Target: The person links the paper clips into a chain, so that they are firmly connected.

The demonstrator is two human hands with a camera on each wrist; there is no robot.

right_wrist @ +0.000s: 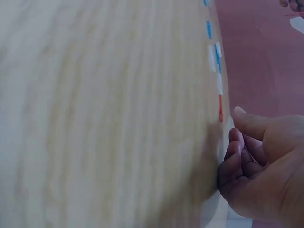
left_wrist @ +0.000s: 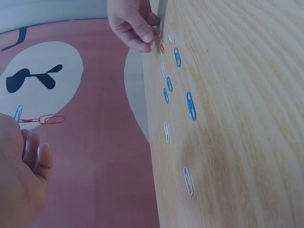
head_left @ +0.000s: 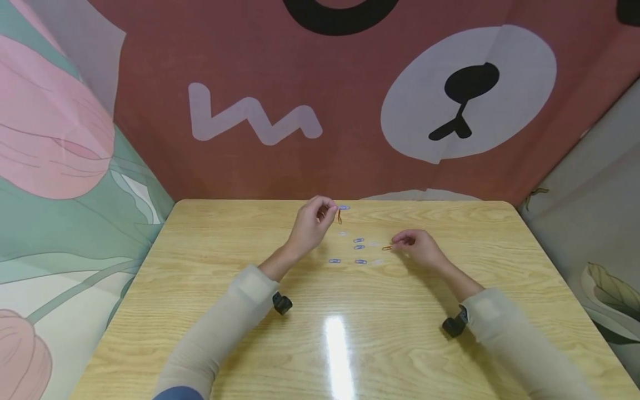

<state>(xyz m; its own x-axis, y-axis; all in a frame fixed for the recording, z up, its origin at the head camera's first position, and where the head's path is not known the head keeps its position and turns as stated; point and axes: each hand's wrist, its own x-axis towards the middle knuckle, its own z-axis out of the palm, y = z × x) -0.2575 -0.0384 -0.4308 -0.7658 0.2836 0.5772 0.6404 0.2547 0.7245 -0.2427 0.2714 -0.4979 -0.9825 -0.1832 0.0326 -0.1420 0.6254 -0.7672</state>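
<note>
**While gripping a short chain of paper clips [head_left: 340, 216] with the left hand [head_left: 308, 225], poised low with the right hand [head_left: 419, 247]**

Hangs above the surface [head_left: 210, 239], near the middle of its far edge, from a thumb-and-finger pinch: red links [left_wrist: 51, 119] in line, with a blue clip [left_wrist: 18, 112] beside the fingertips, perhaps hooked to the same chain. Cannot tell for sure, with that end partly hidden.

Just beside the right fingertips, lower down: a loose red clip [head_left: 387, 248]. Cannot tell whether pinched, touched or merely neared; curled at the fingers, yet with a gap showing below the thumb tip in the right wrist view.

Judging by the pose, at a pick-up step: chain up off the loose pieces, one more red clip singled out. Calls next for a fine nip on thin wire, preferably at a rounded end, without nudging the neighbours, and for a steady left pinch meanwhile. Could easily skid on so smooth a top.

Further out, scattered about mid-width and closer to the far edge than to the near one: four loose blue clips [left_wrist: 191, 106] and four white clips [left_wrist: 166, 132], all lying flat. Toward the near edge, a streak of glare [head_left: 337, 350]. Beyond the far edge, a red-brown printed backdrop [head_left: 240, 39].
</note>
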